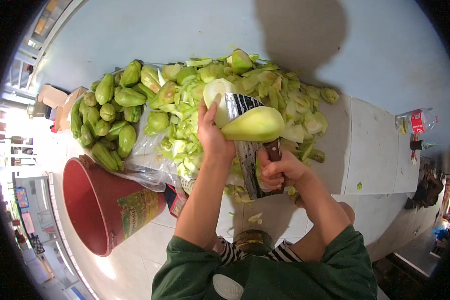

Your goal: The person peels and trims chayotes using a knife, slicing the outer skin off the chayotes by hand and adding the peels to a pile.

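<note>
My left hand [216, 136] is wrapped round a pale green peeled chayote [257, 124], which is cut lengthwise. A flat cut face shows on the other chayote part [216, 91], tilted up beside it. The wide blade of a big knife [247, 170] passes between the two parts, wet and spotted with bits. My right hand [281, 172] is closed round the knife's brown wooden handle [273, 150]. Beneath and beyond both hands spreads a heap of chayote peelings and trimmings [290, 102]. Part of my left hand's grip is hidden behind the chayote.
Several unpeeled chayotes [107, 107] are piled at the left on clear plastic. A red bucket [80, 210] lies tipped toward the left, near my left forearm. At the far right are a plastic bottle [416, 121] and a white tiled ledge [372, 145].
</note>
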`<state>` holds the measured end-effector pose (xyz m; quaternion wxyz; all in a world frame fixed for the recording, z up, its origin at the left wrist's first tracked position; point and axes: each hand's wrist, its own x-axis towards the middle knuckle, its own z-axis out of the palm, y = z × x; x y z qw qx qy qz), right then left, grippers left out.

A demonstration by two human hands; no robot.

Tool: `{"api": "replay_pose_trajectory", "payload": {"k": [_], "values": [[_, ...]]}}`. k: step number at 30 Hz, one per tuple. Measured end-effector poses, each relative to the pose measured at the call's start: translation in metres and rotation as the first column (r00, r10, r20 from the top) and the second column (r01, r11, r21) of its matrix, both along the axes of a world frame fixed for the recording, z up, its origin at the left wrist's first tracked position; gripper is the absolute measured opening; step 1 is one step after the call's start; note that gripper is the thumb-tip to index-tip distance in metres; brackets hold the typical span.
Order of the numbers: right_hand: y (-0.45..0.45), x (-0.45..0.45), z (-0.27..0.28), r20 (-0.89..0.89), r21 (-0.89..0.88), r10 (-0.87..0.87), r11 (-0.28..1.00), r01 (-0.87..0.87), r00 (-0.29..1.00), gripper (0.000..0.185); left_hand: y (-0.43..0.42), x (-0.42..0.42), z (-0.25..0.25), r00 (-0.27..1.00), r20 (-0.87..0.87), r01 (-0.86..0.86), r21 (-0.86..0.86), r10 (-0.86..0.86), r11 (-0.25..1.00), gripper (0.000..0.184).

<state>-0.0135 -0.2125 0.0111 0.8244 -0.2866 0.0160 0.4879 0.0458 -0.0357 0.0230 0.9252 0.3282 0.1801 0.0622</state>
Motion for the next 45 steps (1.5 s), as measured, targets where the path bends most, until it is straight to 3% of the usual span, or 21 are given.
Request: {"api": "replay_pose_trajectory", "payload": {"k": [5,10,12,13,15,16,18,19,22,24,26,27,29,30,32,34,36,39,41,43,45], "values": [[0.002,-0.004,0.003,0.017,0.080,-0.060,0.995,0.058,0.998,0.027,0.013,0.004,-0.002,0.995,0.085,-0.036,-0.170,0.051,0.985,0.041],[-0.015,0.017,-0.001,-0.004,0.248,-0.297,0.925,0.289,0.955,0.024,0.013,0.003,0.004,0.997,0.081,-0.002,-0.032,0.005,0.999,0.043],[-0.022,0.031,0.002,-0.072,0.074,-0.559,0.823,0.564,0.826,0.022,0.016,0.002,0.007,0.994,0.051,0.090,0.049,-0.092,0.995,0.040],[-0.025,0.038,0.011,-0.047,-0.102,-0.630,0.775,0.623,0.775,0.020,0.016,0.001,0.009,0.994,0.052,0.096,0.048,-0.099,0.994,0.040],[-0.033,0.052,0.002,-0.062,-0.220,-0.706,0.699,0.681,0.705,0.021,0.015,0.000,0.012,0.988,0.034,0.138,0.267,-0.153,0.954,0.037],[-0.037,0.056,-0.003,-0.068,-0.335,-0.772,0.614,0.715,0.632,0.021,0.014,-0.001,0.014,0.986,0.033,0.147,0.265,-0.162,0.953,0.037],[-0.042,0.059,-0.005,-0.061,-0.343,-0.797,0.582,0.737,0.601,0.024,0.014,0.000,0.017,0.985,0.076,0.116,0.361,-0.153,0.925,0.034],[-0.042,0.060,-0.005,0.027,-0.368,-0.795,0.556,0.745,0.606,0.023,0.016,0.003,0.012,0.986,0.103,0.072,0.429,-0.128,0.901,0.034],[-0.041,0.059,0.003,0.179,-0.378,-0.772,0.519,0.767,0.610,0.021,0.031,0.006,0.013,0.982,0.169,0.011,0.381,-0.081,0.924,0.033],[-0.042,0.056,0.010,0.244,-0.362,-0.756,0.509,0.781,0.607,0.020,0.039,0.009,0.016,0.980,0.197,-0.052,0.083,0.035,0.995,0.032],[-0.042,0.053,0.014,0.490,-0.479,-0.578,0.447,0.755,0.653,0.019,0.044,0.010,0.023,0.981,0.133,-0.134,-0.081,0.144,0.988,0.033],[-0.042,0.050,0.018,0.489,-0.478,-0.579,0.448,0.756,0.652,0.019,0.044,0.010,0.020,0.981,0.134,-0.133,-0.079,0.143,0.988,0.033],[-0.038,0.045,0.024,0.657,-0.612,-0.250,0.374,0.696,0.712,0.023,0.047,0.009,0.013,0.987,0.077,-0.109,-0.316,0.140,0.943,0.035],[-0.035,0.042,0.025,0.656,-0.611,-0.246,0.381,0.694,0.713,0.023,0.047,0.008,0.014,0.986,0.078,-0.116,-0.314,0.147,0.942,0.035],[-0.028,0.034,0.024,0.802,-0.530,-0.066,0.378,0.759,0.594,0.033,0.045,0.008,0.016,0.998,0.064,0.024,-0.334,-0.003,0.942,0.036],[-0.024,0.028,0.028,0.807,-0.528,-0.013,0.431,0.732,0.590,0.036,0.052,0.012,0.007,0.993,0.093,0.094,-0.306,-0.068,0.947,0.040],[-0.024,0.025,0.028,0.812,-0.527,0.040,0.479,0.702,0.583,0.040,0.058,0.015,-0.005,0.947,0.235,0.281,-0.279,-0.219,0.918,0.041],[-0.024,0.020,0.024,0.737,-0.589,0.095,0.577,0.566,0.669,0.041,0.060,0.014,-0.006,0.863,0.380,0.435,-0.228,-0.332,0.871,0.047],[-0.019,0.015,0.031,0.672,-0.525,0.008,0.711,0.469,0.741,0.042,0.045,0.013,0.020,0.925,0.270,0.329,-0.225,-0.266,0.917,0.049],[-0.017,0.013,0.032,0.693,-0.516,0.009,0.704,0.488,0.721,0.042,0.043,0.013,0.025,0.969,0.159,0.220,-0.211,-0.188,0.952,0.051],[-0.017,0.013,0.030,0.713,-0.506,0.009,0.698,0.506,0.701,0.043,0.049,0.014,0.021,0.876,0.386,0.404,-0.266,-0.287,0.875,0.054]]}}
